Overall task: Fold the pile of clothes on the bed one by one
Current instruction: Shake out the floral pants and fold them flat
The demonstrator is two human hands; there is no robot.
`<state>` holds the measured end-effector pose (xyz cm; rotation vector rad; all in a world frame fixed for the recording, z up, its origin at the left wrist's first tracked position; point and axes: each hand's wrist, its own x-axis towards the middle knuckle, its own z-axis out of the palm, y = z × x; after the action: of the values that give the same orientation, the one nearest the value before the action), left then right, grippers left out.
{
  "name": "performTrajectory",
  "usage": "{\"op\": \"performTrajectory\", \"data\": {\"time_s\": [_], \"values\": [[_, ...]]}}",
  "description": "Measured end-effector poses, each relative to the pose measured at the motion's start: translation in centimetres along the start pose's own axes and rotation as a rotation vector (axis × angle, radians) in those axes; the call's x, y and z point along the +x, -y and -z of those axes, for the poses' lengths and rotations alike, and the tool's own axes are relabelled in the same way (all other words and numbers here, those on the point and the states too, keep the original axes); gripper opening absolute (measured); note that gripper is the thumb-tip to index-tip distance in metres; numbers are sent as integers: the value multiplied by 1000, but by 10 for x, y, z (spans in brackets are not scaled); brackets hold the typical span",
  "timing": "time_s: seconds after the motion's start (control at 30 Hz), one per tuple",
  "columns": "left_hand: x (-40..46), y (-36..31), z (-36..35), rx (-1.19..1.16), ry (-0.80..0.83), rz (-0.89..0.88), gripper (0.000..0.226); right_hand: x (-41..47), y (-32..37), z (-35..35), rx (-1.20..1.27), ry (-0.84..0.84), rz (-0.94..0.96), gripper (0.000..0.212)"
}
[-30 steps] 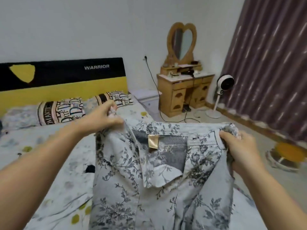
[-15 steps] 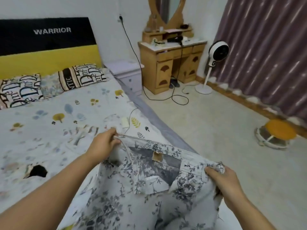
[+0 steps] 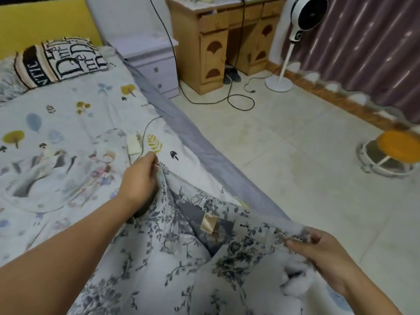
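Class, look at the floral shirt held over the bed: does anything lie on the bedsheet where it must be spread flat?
Yes. A small white charger with its thin cable lies on the bedsheet just beyond the left hand, beside the floral shirt.

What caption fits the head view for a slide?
Both hands, left and right, grip a floral shirt by its shoulders over the bed.
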<state>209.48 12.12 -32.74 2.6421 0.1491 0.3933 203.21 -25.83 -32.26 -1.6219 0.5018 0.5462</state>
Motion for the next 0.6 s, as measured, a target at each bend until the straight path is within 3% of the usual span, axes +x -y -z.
{"op": "performTrajectory", "data": {"time_s": [0.1,0.17,0.27,0.33,0.47,0.6], "values": [[22,-4,-32,-62,-63,-38,6,39,-10,4,-230,-412,149,14],[29,-7,-60,-24,-20,-39,12,62,-20,-3,-454,-536,203,26],[14,-5,-101,143,262,-40,50,90,-48,-17,-814,-475,131,47],[-7,-4,-122,215,433,-212,63,101,-65,-25,-1100,-455,133,59],[-44,-17,-157,115,569,-502,48,116,-78,-45,-1193,-363,412,37],[-55,-33,-187,197,573,-501,48,129,-80,-63,-1332,-202,357,36]]}}
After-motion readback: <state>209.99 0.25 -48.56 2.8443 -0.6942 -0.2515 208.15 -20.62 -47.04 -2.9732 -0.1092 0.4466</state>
